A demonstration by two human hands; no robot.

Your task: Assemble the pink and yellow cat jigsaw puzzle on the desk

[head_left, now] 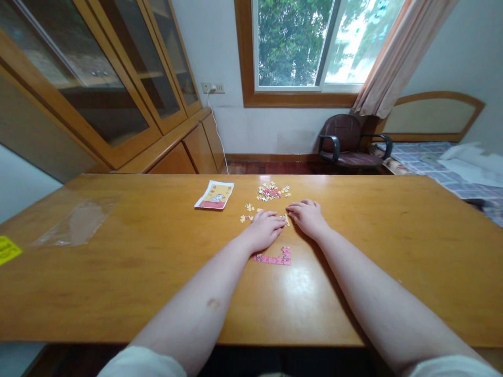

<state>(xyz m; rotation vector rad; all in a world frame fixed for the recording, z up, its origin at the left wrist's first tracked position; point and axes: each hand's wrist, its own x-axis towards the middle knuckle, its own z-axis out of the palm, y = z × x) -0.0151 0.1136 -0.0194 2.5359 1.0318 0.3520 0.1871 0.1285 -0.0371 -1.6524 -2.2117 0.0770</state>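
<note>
My left hand (268,229) lies low over a group of yellow puzzle pieces (287,220), its fingers stretched out and its fingertips touching their right end. Part of that group is hidden under the hand. Just right of these pieces, my right hand (308,217) rests on the table with loosely bent fingers apart, its fingertips close to them. Nearer to me sits a joined strip of pink puzzle pieces (275,259), forming a corner that turns up at its right end. A few loose yellow pieces (249,207) lie beyond my left wrist.
A pile of loose puzzle pieces (271,191) lies past my hands. Left of it is a picture card (214,195) with a yellow and pink print. A clear plastic bag (80,222) lies on the wooden table (157,262) at left. Behind stands an armchair (346,141).
</note>
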